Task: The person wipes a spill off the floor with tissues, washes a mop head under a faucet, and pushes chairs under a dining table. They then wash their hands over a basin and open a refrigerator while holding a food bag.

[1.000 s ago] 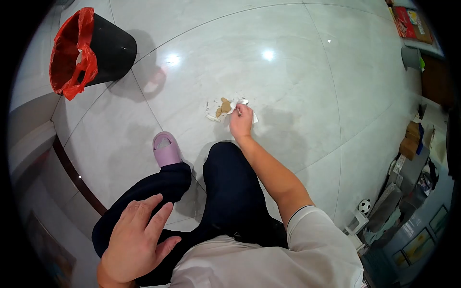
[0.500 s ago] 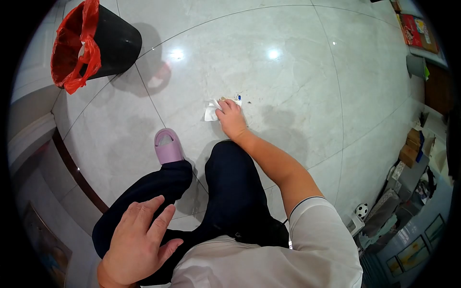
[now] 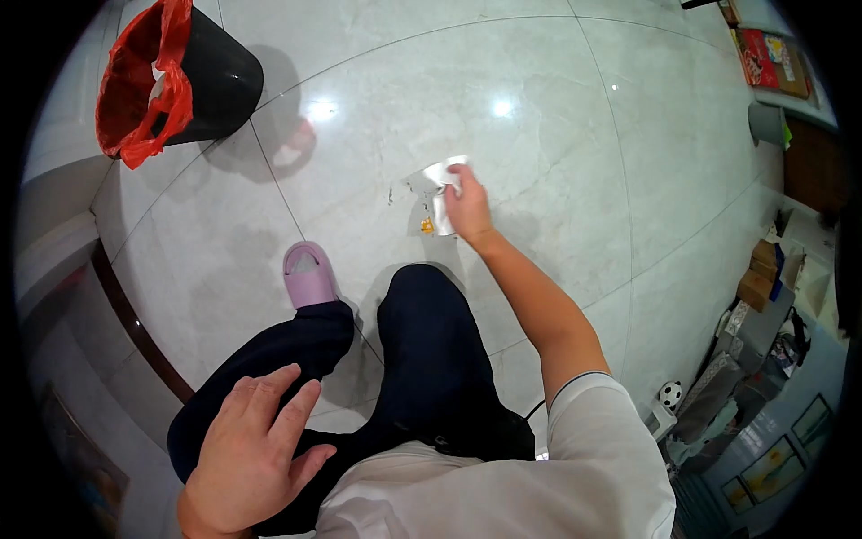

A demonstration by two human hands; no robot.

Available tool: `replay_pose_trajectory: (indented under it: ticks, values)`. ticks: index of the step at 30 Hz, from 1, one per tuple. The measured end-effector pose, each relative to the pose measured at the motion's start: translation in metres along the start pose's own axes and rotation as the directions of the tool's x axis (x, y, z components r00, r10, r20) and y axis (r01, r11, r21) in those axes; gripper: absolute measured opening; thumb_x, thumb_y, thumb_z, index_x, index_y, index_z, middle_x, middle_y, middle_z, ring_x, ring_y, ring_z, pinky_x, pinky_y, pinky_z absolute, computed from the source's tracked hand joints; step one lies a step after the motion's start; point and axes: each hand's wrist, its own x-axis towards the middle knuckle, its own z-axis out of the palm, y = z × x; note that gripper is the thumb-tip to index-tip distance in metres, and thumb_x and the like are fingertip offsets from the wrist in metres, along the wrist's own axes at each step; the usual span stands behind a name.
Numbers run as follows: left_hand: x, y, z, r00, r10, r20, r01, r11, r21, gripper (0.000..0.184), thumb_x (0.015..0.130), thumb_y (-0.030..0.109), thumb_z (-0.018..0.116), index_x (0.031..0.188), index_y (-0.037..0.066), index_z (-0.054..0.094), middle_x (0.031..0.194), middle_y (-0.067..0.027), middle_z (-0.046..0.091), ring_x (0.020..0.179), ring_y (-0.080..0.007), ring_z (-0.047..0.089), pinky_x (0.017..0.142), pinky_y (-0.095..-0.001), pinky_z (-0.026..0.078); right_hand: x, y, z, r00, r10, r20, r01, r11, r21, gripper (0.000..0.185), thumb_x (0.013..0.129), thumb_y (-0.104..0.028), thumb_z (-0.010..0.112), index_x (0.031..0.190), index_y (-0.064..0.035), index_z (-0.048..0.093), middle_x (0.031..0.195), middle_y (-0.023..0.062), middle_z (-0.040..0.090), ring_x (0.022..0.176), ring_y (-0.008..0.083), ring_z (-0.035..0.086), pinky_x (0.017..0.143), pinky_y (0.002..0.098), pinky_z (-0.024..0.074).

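The left hand [image 3: 254, 447] is closest, over the dark blue pants [image 3: 431, 359]. Its back shows, and its fingers are loose and spread, with the thumb out to the side. Near it is the light shirt [image 3: 503, 494], with a thin dark line at the end of the sleeve. Past the pants, one foot is in a pink slipper [image 3: 310, 280] with an open toe.

The right hand [image 3: 469, 202] reaches out past the knee, low by the floor. Its fingers are pinched in on a white tissue [image 3: 440, 171]. The tissue is thin, soft and bent. One part sticks out at the top, to the left of the fingers, and another part hangs down beside the palm. The parts that show look mostly white, but the hand hides some of it.

Just beside the low part of the tissue is a small orange-brown blob [image 3: 426, 225], shiny and lumpy, on the pale gray floor [image 3: 449, 90]. Small dark bits [image 3: 391, 193] lie to the left of the tissue. They are too tiny to tell what they are.

Farther off, at the top left, is a black bin [image 3: 220, 76] with a crinkly red bag [image 3: 130, 85] over its rim. Something white shows at the bag
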Motion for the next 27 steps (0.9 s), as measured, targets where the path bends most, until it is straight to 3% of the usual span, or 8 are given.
replay_pose_trajectory:
  ticks: [4,8,10,11,13,16,20,27]
  values:
    - [-0.001,0.007,0.002,1.0,0.018,-0.014,-0.018,0.998,0.057,0.062,0.068,0.019,0.084,0.122,0.004,0.058,0.125,-0.0181,0.056,0.105,-0.0361,0.058,0.088,-0.041,0.051,0.004,0.029,-0.036,0.981,0.165,-0.101,-0.166,0.986,-0.003,0.033,0.082,-0.006,0.067,0.114,-0.0022,0.056,0.09,0.0119,0.059,0.073,0.0245,0.057,0.07,0.0339,0.0486]
    - [0.002,0.006,0.003,1.0,0.014,-0.011,-0.014,0.999,0.035,0.062,0.068,0.019,0.084,0.122,0.004,0.058,0.125,-0.0184,0.056,0.106,-0.0366,0.058,0.089,-0.0414,0.051,0.002,0.062,-0.043,0.984,0.042,-0.174,-0.065,0.99,-0.125,0.033,0.078,-0.008,0.072,0.109,-0.0064,0.062,0.094,0.0113,0.059,0.075,0.0236,0.055,0.07,0.0339,0.0485]
    - [0.004,0.006,0.002,1.0,0.014,-0.012,-0.013,0.999,0.04,0.062,0.068,0.019,0.084,0.122,0.004,0.058,0.125,-0.0186,0.056,0.106,-0.0368,0.058,0.089,-0.0415,0.051,-0.005,0.059,-0.046,0.932,-0.304,-0.197,0.145,0.811,-0.567,0.024,0.08,-0.01,0.069,0.103,-0.0054,0.064,0.104,0.0123,0.058,0.084,0.0318,0.058,0.075,0.0392,0.0485]
    - [0.005,0.006,0.001,1.0,0.018,-0.014,-0.017,0.998,0.053,0.062,0.067,0.019,0.084,0.122,0.004,0.058,0.125,-0.0189,0.056,0.106,-0.037,0.058,0.088,-0.0416,0.051,-0.009,0.058,-0.044,0.933,-0.303,-0.196,0.145,0.811,-0.567,0.024,0.08,-0.01,0.069,0.103,-0.0054,0.064,0.104,0.0123,0.058,0.084,0.0318,0.058,0.075,0.0392,0.0485]
    - [0.006,0.006,-0.001,1.0,0.019,-0.018,-0.018,0.998,0.061,0.062,0.067,0.019,0.084,0.122,0.004,0.058,0.125,-0.0191,0.056,0.106,-0.0371,0.058,0.088,-0.0416,0.051,-0.015,0.058,-0.033,0.968,0.026,-0.249,-0.11,0.937,-0.331,0.018,0.083,-0.012,0.066,0.1,-0.0059,0.065,0.104,0.0136,0.057,0.089,0.0346,0.057,0.077,0.0428,0.0482]
    - [0.008,0.006,-0.002,1.0,0.015,-0.003,-0.015,1.0,0.026,0.062,0.067,0.021,0.084,0.122,0.004,0.058,0.125,-0.0194,0.056,0.106,-0.0373,0.058,0.089,-0.0418,0.05,-0.016,0.051,-0.007,0.917,0.12,-0.382,-0.254,0.912,-0.324,0.019,0.086,-0.013,0.063,0.102,-0.0043,0.063,0.106,0.0177,0.055,0.091,0.0376,0.058,0.079,0.0455,0.0484]
    - [0.009,0.006,0.0,1.0,0.0,0.032,0.0,1.0,0.018,0.063,0.068,0.023,0.084,0.122,0.005,0.058,0.126,-0.0197,0.056,0.106,-0.0377,0.058,0.089,-0.0422,0.05,-0.008,0.017,0.014,0.909,0.166,-0.383,-0.32,0.866,-0.385,0.026,0.087,-0.017,0.061,0.11,-0.004,0.06,0.11,0.0224,0.053,0.094,0.0398,0.057,0.082,0.0477,0.0478]
    - [0.013,0.008,-0.003,0.999,0.006,0.032,-0.006,1.0,-0.014,0.064,0.067,0.022,0.083,0.123,0.003,0.057,0.125,-0.0201,0.055,0.104,-0.0374,0.057,0.087,-0.0414,0.05,-0.002,-0.036,0.036,0.965,0.129,-0.227,-0.238,0.795,-0.558,0.059,0.081,-0.039,0.07,0.125,-0.0024,0.053,0.119,0.0251,0.048,0.101,0.0395,0.049,0.089,0.0443,0.0436]
